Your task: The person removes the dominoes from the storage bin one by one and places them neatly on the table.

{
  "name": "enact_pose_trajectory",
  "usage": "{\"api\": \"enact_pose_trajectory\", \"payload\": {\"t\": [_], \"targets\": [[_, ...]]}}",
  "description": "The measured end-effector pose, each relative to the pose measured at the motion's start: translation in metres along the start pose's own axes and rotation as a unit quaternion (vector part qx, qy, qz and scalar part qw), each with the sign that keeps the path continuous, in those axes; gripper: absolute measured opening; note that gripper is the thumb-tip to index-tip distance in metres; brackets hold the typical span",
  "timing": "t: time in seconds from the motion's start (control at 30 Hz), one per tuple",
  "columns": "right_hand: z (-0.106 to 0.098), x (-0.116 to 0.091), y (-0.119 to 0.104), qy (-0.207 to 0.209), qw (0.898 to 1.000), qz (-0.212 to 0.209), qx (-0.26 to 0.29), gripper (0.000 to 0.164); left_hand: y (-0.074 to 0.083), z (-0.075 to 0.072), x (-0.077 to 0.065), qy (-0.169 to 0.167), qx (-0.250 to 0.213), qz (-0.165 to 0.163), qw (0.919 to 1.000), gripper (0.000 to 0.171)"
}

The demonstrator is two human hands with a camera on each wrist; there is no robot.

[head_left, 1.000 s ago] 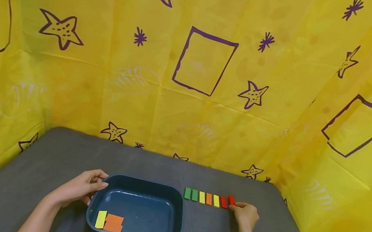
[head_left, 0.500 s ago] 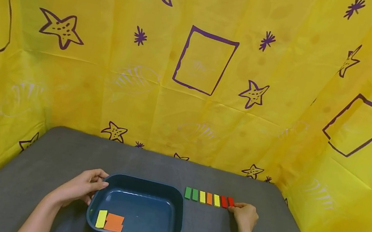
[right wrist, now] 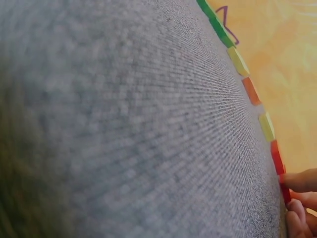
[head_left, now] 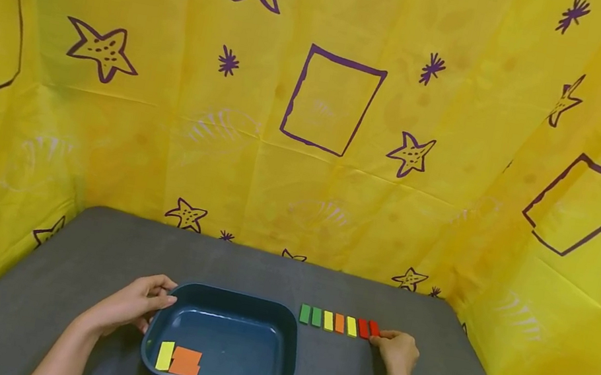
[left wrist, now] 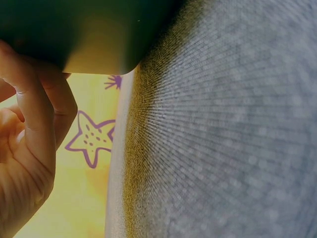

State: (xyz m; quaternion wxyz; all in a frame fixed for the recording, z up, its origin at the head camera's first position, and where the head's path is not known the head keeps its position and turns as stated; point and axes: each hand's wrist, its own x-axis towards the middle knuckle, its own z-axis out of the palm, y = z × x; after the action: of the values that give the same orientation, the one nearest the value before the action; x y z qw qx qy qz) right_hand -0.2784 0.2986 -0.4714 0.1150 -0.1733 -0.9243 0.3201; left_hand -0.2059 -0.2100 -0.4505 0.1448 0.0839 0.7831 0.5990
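Observation:
My left hand (head_left: 132,304) holds the left rim of a dark blue rectangular tray (head_left: 233,343), thumb over the edge and fingers curled at its outer side. In the left wrist view, bent fingers (left wrist: 37,109) meet the tray's dark underside. My right hand (head_left: 397,351) pinches a small red block (head_left: 374,328) at the right end of a row of flat blocks. The right wrist view shows fingertips at both sides of that block, right beside another red block (right wrist: 277,156). Leftward follow yellow, orange (head_left: 339,323), yellow and two green blocks (head_left: 305,314).
Inside the tray's front left corner lie a yellow block (head_left: 165,356) and overlapping orange pieces (head_left: 185,361). Grey cloth covers the table (head_left: 239,264). A yellow patterned curtain (head_left: 319,218) encloses the back and sides.
The end red block has slid slightly toward me and straightened into line beside the other red block, with my right hand on it. My left hand and the tray stay put.

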Motion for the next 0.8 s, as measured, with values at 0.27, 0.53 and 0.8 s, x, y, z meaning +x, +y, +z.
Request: {"api": "enact_pose_trajectory", "payload": {"t": [0.27, 0.53, 0.8], "targets": [[-0.007, -0.002, 0.000, 0.007, 1.000, -0.004, 0.005, 0.032, 0.001, 0.002, 0.000, 0.003, -0.002, -0.007, 1.0000, 0.044], [-0.016, -0.003, -0.007, 0.008, 1.000, -0.009, 0.017, 0.035, 0.002, 0.003, 0.000, 0.004, -0.003, -0.003, 1.0000, 0.043], [-0.020, -0.007, -0.031, -0.021, 0.999, -0.034, 0.037, 0.038, 0.003, 0.001, -0.001, 0.006, -0.002, -0.005, 1.0000, 0.043]]}}
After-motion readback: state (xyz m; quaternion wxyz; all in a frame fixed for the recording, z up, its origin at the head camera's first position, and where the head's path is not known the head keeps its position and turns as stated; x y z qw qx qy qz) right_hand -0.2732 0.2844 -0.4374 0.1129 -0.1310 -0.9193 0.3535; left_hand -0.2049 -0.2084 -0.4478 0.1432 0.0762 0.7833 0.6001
